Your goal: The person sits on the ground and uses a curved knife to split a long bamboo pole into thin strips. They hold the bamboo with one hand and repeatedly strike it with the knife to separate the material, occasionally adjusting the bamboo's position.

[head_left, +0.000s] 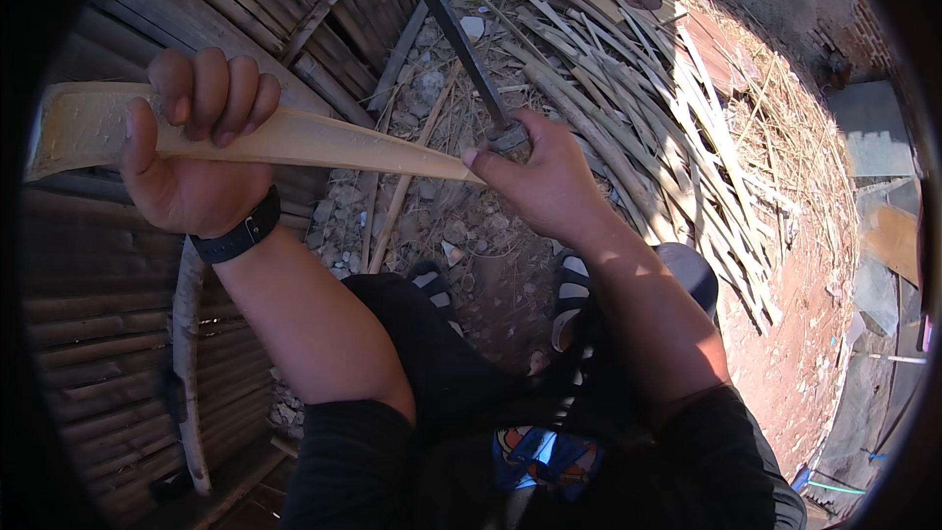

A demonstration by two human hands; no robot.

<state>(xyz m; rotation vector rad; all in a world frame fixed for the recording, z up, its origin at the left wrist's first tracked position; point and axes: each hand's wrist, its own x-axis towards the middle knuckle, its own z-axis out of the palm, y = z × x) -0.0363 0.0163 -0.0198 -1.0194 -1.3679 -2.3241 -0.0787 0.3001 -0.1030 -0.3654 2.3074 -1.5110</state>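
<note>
A wide pale split piece of bamboo [334, 142] lies crosswise before me, broad at its left end and narrowing to a thin tip on the right. My left hand [201, 186] is closed around its broad part, fingers curled over the upper edge and thumb in front. At the thin tip, my right hand [551, 177] grips the handle of a long-bladed knife [459, 39], whose dark blade points up and away. The right thumb presses against the bamboo's tip. The fingers round the knife handle are partly hidden.
A heap of split bamboo strips [638, 118] covers the ground at the right. A bamboo-slat wall [108, 334] rises on my left, with a curved stick [186, 363] against it. Rubble [343, 221] lies near my sandalled feet. Flat sheets [868, 128] stand at far right.
</note>
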